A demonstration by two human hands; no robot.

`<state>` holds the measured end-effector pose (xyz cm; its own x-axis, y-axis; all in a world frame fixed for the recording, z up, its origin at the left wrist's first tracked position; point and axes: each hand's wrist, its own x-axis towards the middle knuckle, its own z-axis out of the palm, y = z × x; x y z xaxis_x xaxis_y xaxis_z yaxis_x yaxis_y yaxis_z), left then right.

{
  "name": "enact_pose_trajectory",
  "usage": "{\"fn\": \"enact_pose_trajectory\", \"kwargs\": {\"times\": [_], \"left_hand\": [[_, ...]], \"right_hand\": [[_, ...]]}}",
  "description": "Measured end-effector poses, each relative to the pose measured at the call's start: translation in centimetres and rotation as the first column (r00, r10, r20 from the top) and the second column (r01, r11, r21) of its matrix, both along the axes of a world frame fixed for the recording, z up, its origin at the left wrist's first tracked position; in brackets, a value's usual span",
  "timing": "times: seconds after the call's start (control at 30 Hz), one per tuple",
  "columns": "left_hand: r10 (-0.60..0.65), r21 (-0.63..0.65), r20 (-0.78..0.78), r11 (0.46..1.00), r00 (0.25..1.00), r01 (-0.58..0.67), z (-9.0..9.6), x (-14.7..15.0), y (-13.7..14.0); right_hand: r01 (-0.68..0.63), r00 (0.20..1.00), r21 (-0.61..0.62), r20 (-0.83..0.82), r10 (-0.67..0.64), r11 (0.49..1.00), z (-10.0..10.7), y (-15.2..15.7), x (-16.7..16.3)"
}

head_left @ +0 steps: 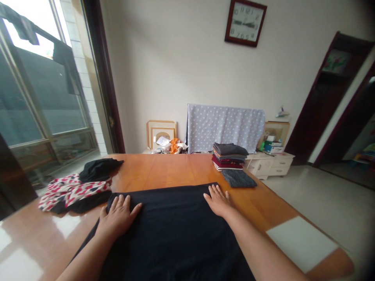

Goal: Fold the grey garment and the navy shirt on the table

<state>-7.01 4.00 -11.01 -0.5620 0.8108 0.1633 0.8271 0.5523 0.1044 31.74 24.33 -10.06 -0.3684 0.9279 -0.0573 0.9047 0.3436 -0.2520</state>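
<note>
A black garment (172,230) lies spread on the wooden table (164,168), its far edge running straight across; its near part goes out of view at the bottom. My left hand (118,216) rests on its far left corner, fingers spread. On the far right corner my right hand (218,201) lies flat, fingers stretched out. Beyond the right hand stands a stack of folded clothes (228,158), with a folded dark grey garment (238,178) beside its near side. To the left of my left hand lie a rumpled red, white and black patterned garment (74,191) and a crumpled black cloth (99,168).
A white sheet (301,242) lies at the table's right edge. Behind the table are a polka-dot cloth cover (225,127), picture frames (161,127) and a low white cabinet (269,166). A wall clock (246,23) hangs above. Windows stand at left, a dark doorway at right.
</note>
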Motion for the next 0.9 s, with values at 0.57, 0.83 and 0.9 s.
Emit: {"fn": "enact_pose_trajectory", "kwargs": {"times": [0.57,0.83,0.9], "left_hand": [[-0.087,0.002,0.054,0.996,0.995,0.087,3.6,5.9,-3.9],[-0.222,0.068,0.063,0.974,0.973,0.218,2.5,10.2,-10.0],[-0.238,0.136,0.032,0.963,0.971,0.232,3.0,9.9,-11.3]], "right_hand": [[0.037,0.940,0.182,-0.341,0.028,0.983,1.3,-7.6,9.7],[-0.081,0.965,0.176,-0.234,0.122,0.981,-0.3,-12.9,9.9],[-0.048,0.925,0.207,-0.359,0.122,0.977,0.8,-12.7,10.4]]}}
